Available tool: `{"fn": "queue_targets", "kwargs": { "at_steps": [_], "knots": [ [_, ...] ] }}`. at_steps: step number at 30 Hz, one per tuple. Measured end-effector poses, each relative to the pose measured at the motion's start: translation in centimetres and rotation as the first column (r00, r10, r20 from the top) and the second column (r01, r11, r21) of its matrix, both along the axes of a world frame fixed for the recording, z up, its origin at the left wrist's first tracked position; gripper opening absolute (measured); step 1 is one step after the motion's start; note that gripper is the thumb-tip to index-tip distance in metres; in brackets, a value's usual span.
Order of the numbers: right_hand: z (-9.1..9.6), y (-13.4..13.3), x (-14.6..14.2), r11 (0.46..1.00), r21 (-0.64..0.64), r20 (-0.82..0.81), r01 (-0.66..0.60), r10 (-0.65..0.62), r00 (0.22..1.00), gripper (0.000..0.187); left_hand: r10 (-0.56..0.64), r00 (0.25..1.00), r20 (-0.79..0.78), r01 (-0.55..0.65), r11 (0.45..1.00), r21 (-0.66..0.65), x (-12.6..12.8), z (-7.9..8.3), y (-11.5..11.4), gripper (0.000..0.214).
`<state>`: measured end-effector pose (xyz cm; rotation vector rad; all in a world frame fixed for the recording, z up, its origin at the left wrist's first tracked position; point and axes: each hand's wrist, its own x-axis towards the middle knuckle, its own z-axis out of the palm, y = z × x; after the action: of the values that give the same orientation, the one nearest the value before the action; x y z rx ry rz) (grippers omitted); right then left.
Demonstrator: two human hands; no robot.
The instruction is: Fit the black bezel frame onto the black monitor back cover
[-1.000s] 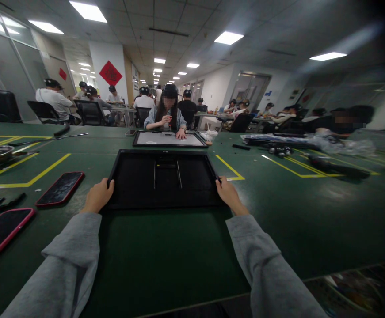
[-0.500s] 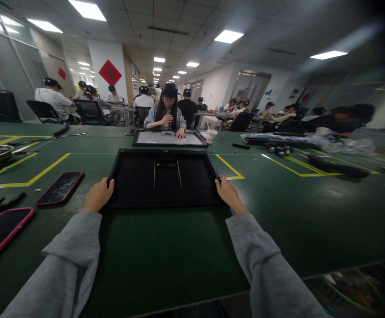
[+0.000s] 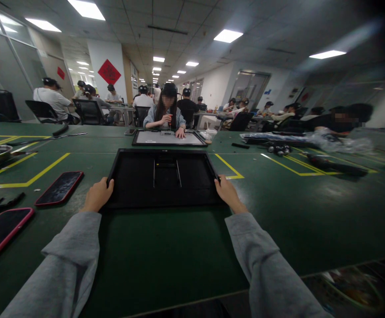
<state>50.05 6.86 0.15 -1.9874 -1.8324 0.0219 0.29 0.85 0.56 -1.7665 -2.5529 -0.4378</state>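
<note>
Two grips and hardly any change in the head view: over the last second my left hand (image 3: 97, 194) and right hand (image 3: 227, 193) stay put. The black panel (image 3: 129, 174) between them has not shifted on the bench (image 3: 165, 251); only my head moves a touch. So the panel lies flat, held but not raised.

Each grip is pinched on the rim. My left fingers curl round the near left corner and my right fingers press along the right edge.

The panel is a shallow matte rectangle with a raised border. Two thin bright metal rails (image 3: 154, 173) run away from me down its middle. The bench is covered in dull green matting with a faint sheen, crossed by yellow tape lines (image 3: 29, 182).

Outward of my left grip lies a red-cased phone (image 3: 59, 188), its dark glass face up. Further out is a pink-rimmed phone (image 3: 0, 232). Beyond my fingertips, past the far rim, a white-faced panel (image 3: 169, 138) lies under another person's hand.
</note>
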Motion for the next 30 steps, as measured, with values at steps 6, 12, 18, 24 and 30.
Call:
{"fn": "queue_targets", "kwargs": {
  "at_steps": [6,12,18,24,30],
  "knots": [
    [-0.1,0.12,0.11,1.0,-0.012,0.013,0.011,-0.011,1.0,0.036,0.003,1.0,0.003,-0.003,1.0,-0.011,-0.1,-0.01,0.02,0.061],
    [-0.14,0.11,0.11,1.0,-0.01,0.006,0.0,0.0,1.0,0.036,0.002,1.0,0.006,-0.002,1.0,-0.026,-0.02,0.12,0.02,0.059],
    [-0.11,0.12,0.02,1.0,-0.013,0.001,0.001,-0.001,1.0,0.035,0.003,1.0,0.009,-0.002,1.0,-0.026,0.07,0.37,-0.05,0.058],
    [0.02,0.0,-0.09,1.0,-0.015,0.003,0.007,-0.006,1.0,0.035,-0.004,1.0,0.0,0.004,1.0,-0.023,0.11,0.33,-0.13,0.058],
    [0.18,-0.16,-0.22,1.0,-0.021,-0.004,0.009,-0.009,1.0,0.034,-0.004,1.0,-0.007,0.004,1.0,-0.01,0.0,0.0,-0.07,0.06]
  ]
}}
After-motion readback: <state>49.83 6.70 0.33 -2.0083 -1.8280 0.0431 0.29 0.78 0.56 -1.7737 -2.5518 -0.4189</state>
